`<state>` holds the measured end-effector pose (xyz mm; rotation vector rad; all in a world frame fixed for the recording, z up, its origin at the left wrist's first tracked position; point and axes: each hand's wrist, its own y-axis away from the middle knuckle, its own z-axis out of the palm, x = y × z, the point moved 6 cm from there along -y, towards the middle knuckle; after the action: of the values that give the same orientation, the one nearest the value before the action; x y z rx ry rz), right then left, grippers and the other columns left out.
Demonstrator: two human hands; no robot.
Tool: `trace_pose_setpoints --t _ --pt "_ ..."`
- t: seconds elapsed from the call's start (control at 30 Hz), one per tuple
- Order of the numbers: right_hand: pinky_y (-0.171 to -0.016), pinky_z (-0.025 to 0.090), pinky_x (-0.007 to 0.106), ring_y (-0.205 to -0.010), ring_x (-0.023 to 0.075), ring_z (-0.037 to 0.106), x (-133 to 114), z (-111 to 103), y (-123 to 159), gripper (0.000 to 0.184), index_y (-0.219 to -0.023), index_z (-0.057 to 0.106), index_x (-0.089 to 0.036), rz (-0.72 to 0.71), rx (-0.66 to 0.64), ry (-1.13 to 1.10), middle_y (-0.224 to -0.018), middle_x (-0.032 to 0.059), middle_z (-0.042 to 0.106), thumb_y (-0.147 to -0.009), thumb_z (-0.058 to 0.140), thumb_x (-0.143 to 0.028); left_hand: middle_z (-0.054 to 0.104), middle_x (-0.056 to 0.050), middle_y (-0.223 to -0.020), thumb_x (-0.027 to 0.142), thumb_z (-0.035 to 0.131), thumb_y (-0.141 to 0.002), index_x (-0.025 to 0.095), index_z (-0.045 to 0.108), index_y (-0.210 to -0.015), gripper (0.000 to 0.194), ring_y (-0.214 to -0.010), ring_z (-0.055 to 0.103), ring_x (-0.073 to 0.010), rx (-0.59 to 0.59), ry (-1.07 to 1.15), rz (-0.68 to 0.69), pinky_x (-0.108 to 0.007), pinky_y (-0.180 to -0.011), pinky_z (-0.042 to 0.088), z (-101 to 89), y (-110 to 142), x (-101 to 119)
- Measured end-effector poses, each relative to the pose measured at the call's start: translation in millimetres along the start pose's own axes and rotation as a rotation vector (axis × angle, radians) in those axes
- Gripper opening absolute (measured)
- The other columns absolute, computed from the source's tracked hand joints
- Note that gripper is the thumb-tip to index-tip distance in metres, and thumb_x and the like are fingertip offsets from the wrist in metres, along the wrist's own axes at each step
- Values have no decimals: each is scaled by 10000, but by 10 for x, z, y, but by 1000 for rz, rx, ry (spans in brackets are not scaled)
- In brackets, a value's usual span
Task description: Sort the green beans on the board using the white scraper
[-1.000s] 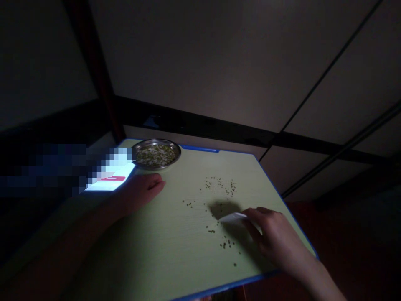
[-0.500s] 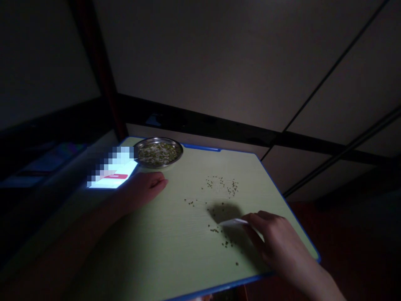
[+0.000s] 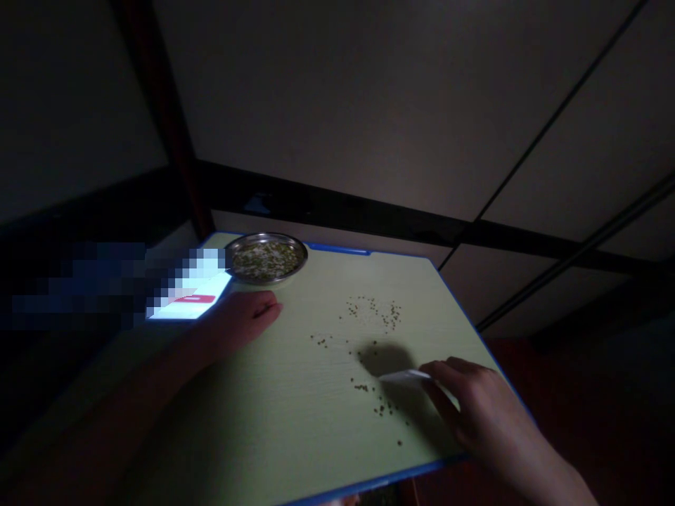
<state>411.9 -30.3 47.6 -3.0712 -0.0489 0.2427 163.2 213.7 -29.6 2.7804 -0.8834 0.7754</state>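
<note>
My right hand point(image 3: 477, 411) pinches a small white card point(image 3: 405, 375) near the table's front right, its edge held just above the scattered green beans point(image 3: 377, 404). More green beans point(image 3: 374, 309) lie in a loose patch farther back. My left hand point(image 3: 245, 316) rests on the pale green table point(image 3: 274, 414) with fingers curled under, beside a lit phone point(image 3: 193, 295). Just behind that hand stands a round metal plate point(image 3: 266, 258) filled with beans.
The table has a blue rim point(image 3: 369, 483) and ends close to my right hand at the front and right. A dark wooden post point(image 3: 169, 119) rises behind the table's left corner. The room is dim, with a dark floor at the right.
My right hand with the white card has slid slightly to the right and toward me across the table. The left hand has stayed in place.
</note>
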Motion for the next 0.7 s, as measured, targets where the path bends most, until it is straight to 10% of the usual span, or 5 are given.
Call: trace_pose_setpoints --t 0.7 --pt "-584 450 310 -668 193 656 -45 -143 135 290 -1015 745 -222 -81 -25 -34 -749 79 693 -931 468 -220 516 15 -610 496 365 -876 191 516 -672 397 -597 475 -130 -8 -31 20 -280 -593 302 11 -16 -19"
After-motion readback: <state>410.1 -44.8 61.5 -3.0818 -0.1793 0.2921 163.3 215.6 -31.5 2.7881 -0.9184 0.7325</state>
